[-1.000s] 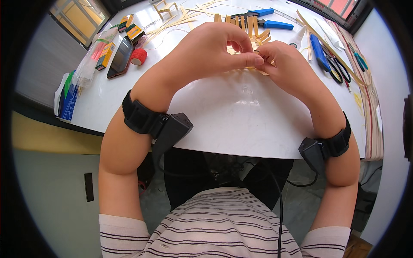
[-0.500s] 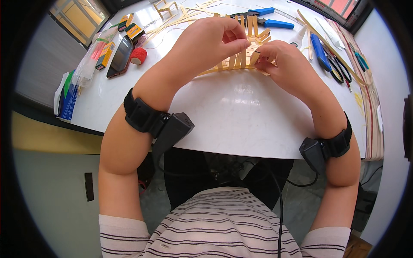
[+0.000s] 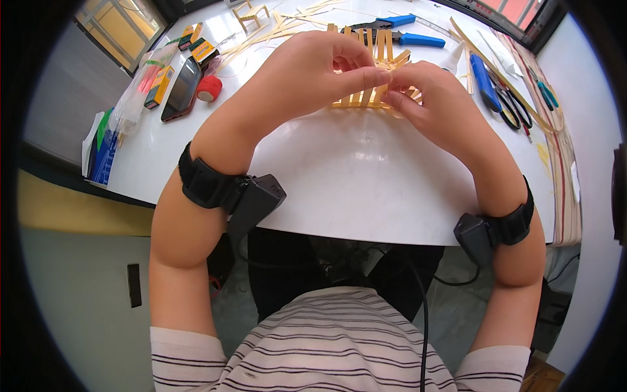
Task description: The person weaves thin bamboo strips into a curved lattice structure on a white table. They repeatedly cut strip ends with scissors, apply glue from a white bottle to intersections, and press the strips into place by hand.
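A partly woven piece of flat tan bamboo strips [image 3: 356, 100] lies toward the far side of the white table, with several strip ends sticking up. Over it my left hand [image 3: 336, 68] reaches in, fingers curled and thumb against a strip end. My right hand [image 3: 424, 91] pinches the weave's right side between thumb and fingers. The two hands meet at the fingertips, which cover the exact spot they grip. Much of the weave is hidden behind my left hand.
Blue-handled pliers [image 3: 418, 40] lie behind the weave. To the right are a blue cutter [image 3: 485, 81] and black scissors [image 3: 516, 108]. Loose strips [image 3: 281, 29] and a small chair model [image 3: 251, 14] sit far left, near a phone [image 3: 181, 88] and red thread roll [image 3: 209, 88].
My left hand has shifted slightly down and right, its thumb now touching the fingertips of my right hand. The right hand stays nearly in place at the weave.
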`<state>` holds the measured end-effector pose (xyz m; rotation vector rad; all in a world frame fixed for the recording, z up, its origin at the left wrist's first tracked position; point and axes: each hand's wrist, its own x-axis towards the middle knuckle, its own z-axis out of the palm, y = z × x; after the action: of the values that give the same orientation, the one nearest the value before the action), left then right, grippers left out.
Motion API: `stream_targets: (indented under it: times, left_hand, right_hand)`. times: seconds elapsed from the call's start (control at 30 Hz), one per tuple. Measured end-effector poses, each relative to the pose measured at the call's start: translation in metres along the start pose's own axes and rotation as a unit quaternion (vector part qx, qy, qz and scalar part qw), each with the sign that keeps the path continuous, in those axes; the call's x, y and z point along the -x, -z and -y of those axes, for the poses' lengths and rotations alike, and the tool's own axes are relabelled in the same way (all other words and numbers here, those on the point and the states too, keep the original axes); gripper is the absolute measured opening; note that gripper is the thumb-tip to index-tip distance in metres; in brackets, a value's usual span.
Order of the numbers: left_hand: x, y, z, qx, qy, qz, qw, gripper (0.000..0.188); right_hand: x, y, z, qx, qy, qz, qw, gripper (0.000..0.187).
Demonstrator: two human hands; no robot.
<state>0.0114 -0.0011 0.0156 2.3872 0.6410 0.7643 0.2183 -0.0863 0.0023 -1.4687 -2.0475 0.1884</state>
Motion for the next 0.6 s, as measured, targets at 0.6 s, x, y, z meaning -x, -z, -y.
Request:
stream_targets:
  times: [0.6]
  left_hand:
    - [-0.001,0.005,-0.003,-0.044,0.017,-0.051,0.998,0.04]
  right_hand:
    - [-0.009,0.042,-0.117,0.031,-0.155,-0.114,0.981,0.064]
